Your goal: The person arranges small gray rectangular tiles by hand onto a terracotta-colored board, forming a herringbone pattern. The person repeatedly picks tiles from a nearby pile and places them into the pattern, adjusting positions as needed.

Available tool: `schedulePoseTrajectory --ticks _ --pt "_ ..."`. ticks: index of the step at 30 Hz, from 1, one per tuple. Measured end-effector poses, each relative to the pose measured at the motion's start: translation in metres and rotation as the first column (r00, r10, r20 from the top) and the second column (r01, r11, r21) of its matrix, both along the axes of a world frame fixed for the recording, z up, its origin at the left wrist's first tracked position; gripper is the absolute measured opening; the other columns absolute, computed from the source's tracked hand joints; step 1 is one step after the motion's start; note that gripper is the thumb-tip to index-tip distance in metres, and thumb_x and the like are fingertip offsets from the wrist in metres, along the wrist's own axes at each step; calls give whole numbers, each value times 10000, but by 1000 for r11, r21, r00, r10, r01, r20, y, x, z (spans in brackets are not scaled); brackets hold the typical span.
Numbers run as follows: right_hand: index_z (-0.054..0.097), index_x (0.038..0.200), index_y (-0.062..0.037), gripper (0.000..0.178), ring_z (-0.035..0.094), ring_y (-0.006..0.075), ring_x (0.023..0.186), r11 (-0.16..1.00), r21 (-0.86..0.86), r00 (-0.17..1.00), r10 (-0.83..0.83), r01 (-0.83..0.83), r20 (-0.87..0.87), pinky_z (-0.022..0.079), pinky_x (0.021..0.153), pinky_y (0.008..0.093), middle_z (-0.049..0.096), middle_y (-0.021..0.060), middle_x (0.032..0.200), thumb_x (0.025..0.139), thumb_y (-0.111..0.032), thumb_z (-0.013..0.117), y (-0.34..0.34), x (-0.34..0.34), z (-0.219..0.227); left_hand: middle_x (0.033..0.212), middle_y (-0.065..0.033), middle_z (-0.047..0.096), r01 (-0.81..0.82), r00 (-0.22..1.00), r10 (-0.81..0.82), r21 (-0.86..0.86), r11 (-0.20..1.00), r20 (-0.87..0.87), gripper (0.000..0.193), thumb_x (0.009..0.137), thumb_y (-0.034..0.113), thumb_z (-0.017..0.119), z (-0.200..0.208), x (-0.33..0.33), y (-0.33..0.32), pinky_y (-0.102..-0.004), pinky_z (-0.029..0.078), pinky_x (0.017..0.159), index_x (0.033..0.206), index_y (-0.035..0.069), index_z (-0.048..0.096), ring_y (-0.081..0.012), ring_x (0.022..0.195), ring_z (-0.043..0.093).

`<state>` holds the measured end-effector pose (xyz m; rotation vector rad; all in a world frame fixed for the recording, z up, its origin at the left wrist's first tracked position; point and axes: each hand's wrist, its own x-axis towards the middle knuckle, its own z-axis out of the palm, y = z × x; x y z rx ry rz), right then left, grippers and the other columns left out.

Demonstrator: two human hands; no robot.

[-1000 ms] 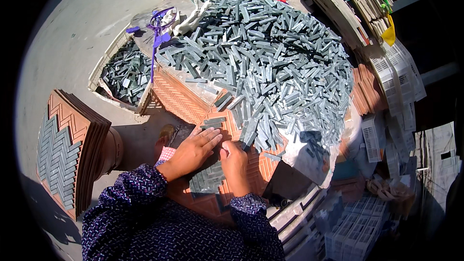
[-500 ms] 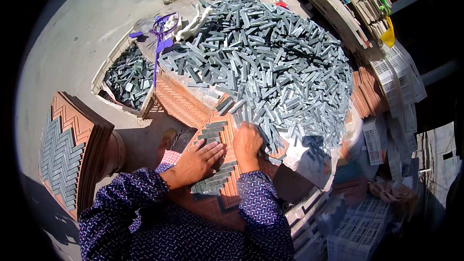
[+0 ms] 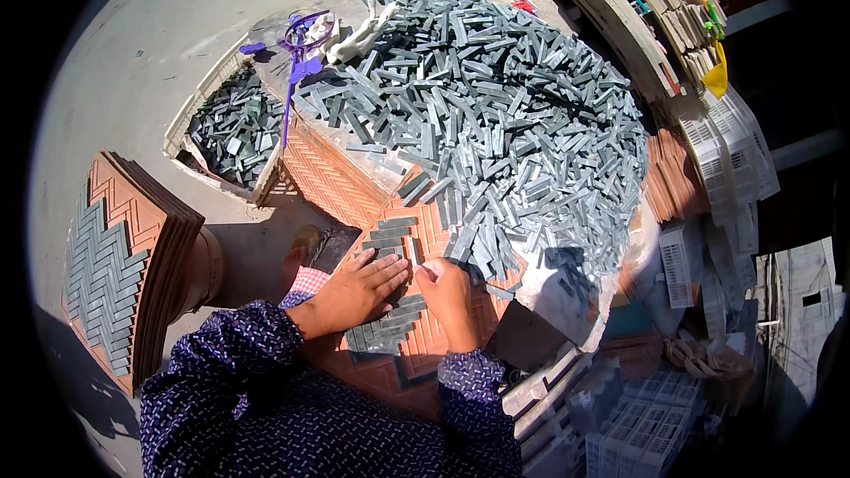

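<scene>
My left hand point(image 3: 361, 292) lies flat with its fingers stretched over a terracotta-coloured herringbone mould point(image 3: 428, 235). Grey stone strips point(image 3: 390, 329) fill some of the mould's slots under and around that hand. Just to its right, my right hand point(image 3: 450, 297) pinches a slim, pale stone strip point(image 3: 413, 251) by its near end, over the mould's slots. The fingertips partly cover the strip's lower end. A large heap of loose grey stone strips point(image 3: 496, 115) spreads out beyond both hands, its near edge reaching onto the mould.
At left stands a stack of moulds point(image 3: 168, 239), its top one partly filled with strips. A pale crate point(image 3: 181, 128) holds darker pieces. A purple-handled tool point(image 3: 289, 93) lies by the heap. White plastic crates point(image 3: 651, 420) and more moulds point(image 3: 675, 173) stand at right.
My right hand has moved left and nearer from the heap's edge, bringing a stone strip beside my left hand. The left hand stays flat on the mould.
</scene>
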<state>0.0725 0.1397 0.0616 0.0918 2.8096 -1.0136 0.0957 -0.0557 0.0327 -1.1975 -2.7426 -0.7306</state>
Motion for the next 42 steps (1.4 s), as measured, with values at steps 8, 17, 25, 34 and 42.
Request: schedulePoseTrajectory --ticks 8,17,25,34,42 --pt "643 866 -16 153 632 383 750 965 235 965 168 -119 -200 487 658 458 656 190 802 859 -165 612 -10 9 4 1453 -99 425 10 999 -11 17 1000 39 598 859 275 621 1 -1 -2 -475 279 1113 1383 52 440 -254 1355 385" --pt "639 845 -36 102 619 386 747 986 131 965 127 -98 -228 482 648 467 638 175 815 842 -137 624 -3 5 -1 1452 -98 427 10 999 -10 19 1000 36 568 876 259 597 -1 -1 -1 -467 274 1121 1381 51 441 -257 1359 379" --pt "570 925 -56 147 605 370 828 956 288 937 149 -55 -317 490 670 464 600 153 945 855 -172 628 -25 18 -4 1408 -119 473 10 1000 -11 63 998 18 550 853 246 624 -2 -1 -1 -467 302 1106 1335 22 484 -258 1333 414" --pt "600 944 -22 156 619 382 747 996 86 897 65 -30 -437 495 639 431 624 180 836 796 -26 651 -23 16 -12 1372 -137 504 -35 999 38 87 996 -32 540 822 222 635 -5 -9 1 -463 328 1085 1303 9 512 -274 1288 461" --pt "638 908 3 107 647 322 686 997 -73 863 -60 28 -501 515 628 362 659 170 810 804 -15 655 -5 9 -5 1399 -126 484 -35 997 33 -29 999 -69 589 841 306 628 2 -15 12 -452 318 1094 1333 15 488 -263 1302 448"
